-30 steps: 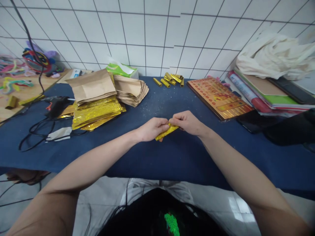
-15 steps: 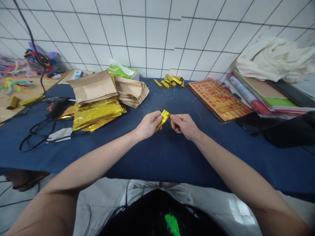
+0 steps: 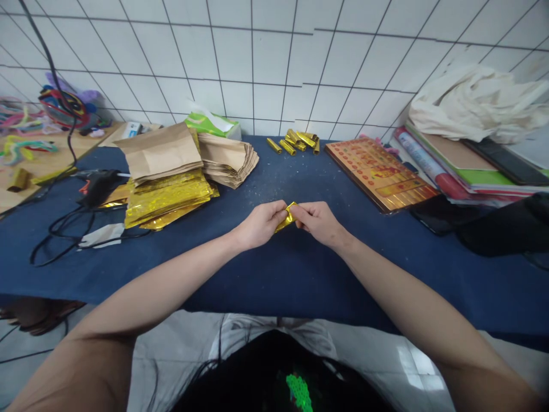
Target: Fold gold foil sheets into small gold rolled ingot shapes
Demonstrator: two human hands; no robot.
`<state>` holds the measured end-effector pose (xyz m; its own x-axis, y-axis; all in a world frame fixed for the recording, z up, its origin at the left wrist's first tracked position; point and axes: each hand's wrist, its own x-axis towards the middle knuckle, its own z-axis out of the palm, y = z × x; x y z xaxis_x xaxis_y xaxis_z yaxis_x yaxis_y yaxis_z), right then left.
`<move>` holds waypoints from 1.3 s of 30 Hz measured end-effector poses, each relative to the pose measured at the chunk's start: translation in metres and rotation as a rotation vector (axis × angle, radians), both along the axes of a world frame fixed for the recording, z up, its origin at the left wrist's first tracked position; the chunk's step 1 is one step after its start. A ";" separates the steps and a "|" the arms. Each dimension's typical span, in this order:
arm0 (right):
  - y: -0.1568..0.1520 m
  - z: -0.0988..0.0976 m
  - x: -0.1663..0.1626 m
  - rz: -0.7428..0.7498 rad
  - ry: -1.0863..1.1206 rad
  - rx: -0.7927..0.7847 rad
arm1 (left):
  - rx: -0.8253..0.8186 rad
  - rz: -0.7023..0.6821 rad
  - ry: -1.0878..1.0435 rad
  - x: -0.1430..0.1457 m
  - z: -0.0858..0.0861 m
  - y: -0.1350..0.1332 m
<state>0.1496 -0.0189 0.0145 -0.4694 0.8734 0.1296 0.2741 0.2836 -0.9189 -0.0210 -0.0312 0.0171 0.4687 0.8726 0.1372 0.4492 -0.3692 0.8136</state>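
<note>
A small folded piece of gold foil paper (image 3: pixel 286 220) is held between both hands above the blue cloth (image 3: pixel 295 280). My left hand (image 3: pixel 261 224) grips its left side, thumb on top. My right hand (image 3: pixel 318 222) pinches the upper right end, with the thumb pressed on it and the fingertips partly hidden. Beyond the hands, by the wall, lie several rolled gold foil tubes (image 3: pixel 295 142). To the left is a stack of gold foil sheets (image 3: pixel 167 197) with brown paper sheets (image 3: pixel 160 150) over it.
A black glue gun (image 3: pixel 100 187) with a looped cable lies at the left. On the right are an orange-gold printed stack (image 3: pixel 377 171), a pile of books (image 3: pixel 480 171) under a white cloth bag (image 3: pixel 480 103), and a black object (image 3: pixel 497 226). A tissue pack (image 3: pixel 212 125) stands by the wall.
My right hand has moved left onto the gold foil paper and now pinches its end. Before, it was closed just beside it. The left hand has kept its hold.
</note>
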 end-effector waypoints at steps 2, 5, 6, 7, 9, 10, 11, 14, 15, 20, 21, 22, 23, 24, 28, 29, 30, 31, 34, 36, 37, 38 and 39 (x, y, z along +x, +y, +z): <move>0.001 0.000 0.001 -0.005 -0.025 -0.006 | 0.045 -0.022 0.069 -0.002 0.001 -0.001; 0.001 0.001 0.000 -0.002 -0.073 0.046 | 0.073 -0.058 0.143 -0.003 0.003 -0.003; 0.001 0.001 0.000 -0.008 -0.085 0.075 | 0.075 -0.058 0.155 -0.003 0.003 -0.003; 0.000 0.002 -0.001 -0.020 -0.094 0.105 | 0.075 -0.053 0.156 -0.002 0.003 -0.003; -0.001 0.004 -0.002 -0.052 -0.106 0.155 | 0.055 -0.038 0.123 -0.002 0.003 -0.003; -0.002 0.004 -0.002 -0.065 -0.107 0.169 | 0.035 -0.035 0.097 -0.001 0.003 -0.002; -0.002 0.004 -0.001 -0.072 -0.107 0.173 | 0.014 -0.033 0.073 -0.001 0.002 -0.002; -0.001 0.003 0.000 -0.026 -0.119 0.125 | -0.035 -0.032 0.048 0.000 0.002 -0.001; -0.001 0.002 0.000 0.003 -0.125 0.099 | -0.037 -0.033 0.050 0.000 0.001 -0.001; -0.002 0.002 -0.001 0.033 -0.128 0.096 | -0.053 -0.040 0.023 0.002 0.000 -0.001; -0.003 0.002 -0.001 0.032 -0.125 0.109 | -0.080 -0.040 -0.008 0.003 0.000 -0.001; -0.004 0.003 -0.002 0.034 -0.125 0.119 | -0.119 -0.044 -0.050 0.003 0.000 -0.001; -0.004 0.004 -0.002 0.038 -0.126 0.126 | -0.168 -0.052 -0.100 0.003 0.000 0.000; -0.005 0.004 -0.003 0.040 -0.130 0.132 | -0.223 -0.064 -0.151 0.003 0.000 0.001; -0.006 0.002 -0.004 0.017 -0.157 0.163 | -0.394 -0.140 -0.243 0.002 0.002 0.003; -0.006 0.001 -0.004 0.007 -0.163 0.170 | -0.418 -0.160 -0.242 0.001 0.003 0.004; -0.006 0.000 -0.004 0.001 -0.169 0.176 | -0.439 -0.175 -0.241 0.000 0.004 0.004; -0.006 -0.001 -0.004 -0.002 -0.174 0.181 | -0.460 -0.185 -0.243 0.000 0.004 0.004; -0.006 -0.001 -0.004 0.002 -0.194 0.196 | -0.514 -0.161 -0.266 0.000 0.005 0.002; -0.006 0.000 -0.005 0.003 -0.213 0.207 | -0.542 -0.124 -0.285 0.001 0.004 0.001; -0.007 0.000 -0.005 0.004 -0.225 0.215 | -0.552 -0.108 -0.293 0.002 0.004 0.001; -0.007 0.000 -0.005 0.007 -0.238 0.224 | -0.562 -0.099 -0.297 0.002 0.004 0.000; -0.008 -0.001 -0.006 0.013 -0.249 0.236 | -0.572 -0.099 -0.297 0.002 0.005 -0.001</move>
